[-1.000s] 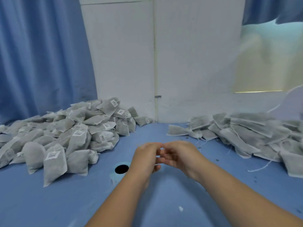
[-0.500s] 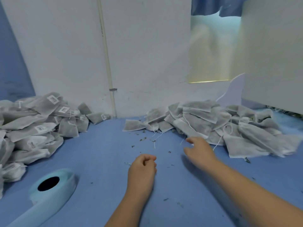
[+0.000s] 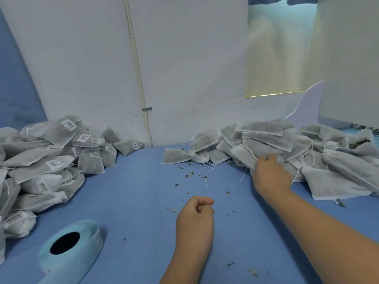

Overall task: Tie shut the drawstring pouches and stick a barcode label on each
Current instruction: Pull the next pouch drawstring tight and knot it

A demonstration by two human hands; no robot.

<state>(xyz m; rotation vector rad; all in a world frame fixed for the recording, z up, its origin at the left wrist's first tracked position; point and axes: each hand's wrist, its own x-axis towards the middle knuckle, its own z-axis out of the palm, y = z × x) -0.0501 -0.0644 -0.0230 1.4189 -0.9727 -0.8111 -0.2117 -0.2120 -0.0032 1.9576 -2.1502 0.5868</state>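
A heap of grey unlabelled pouches (image 3: 320, 146) with loose white drawstrings lies at the right on the blue table (image 3: 133, 201). My right hand (image 3: 270, 175) reaches into the heap's near-left edge, and its fingers curl on one pouch (image 3: 243, 155) there. My left hand (image 3: 194, 220) rests on the table in the middle as a fist, with nothing visible in it. At the left lies a second heap of tied pouches with barcode labels (image 3: 51, 158). A pale blue roll of labels (image 3: 69, 251) sits at the near left.
Small dry leaf bits (image 3: 189, 174) are scattered over the table between the heaps. A white wall with a thin pipe (image 3: 141, 95) closes the back. A pale lilac board (image 3: 307, 107) leans behind the right heap.
My hands have parted. The right hand has reached farther right into the unlabelled heap and closed on a pouch; the left stays as a fist. The view has swung right.
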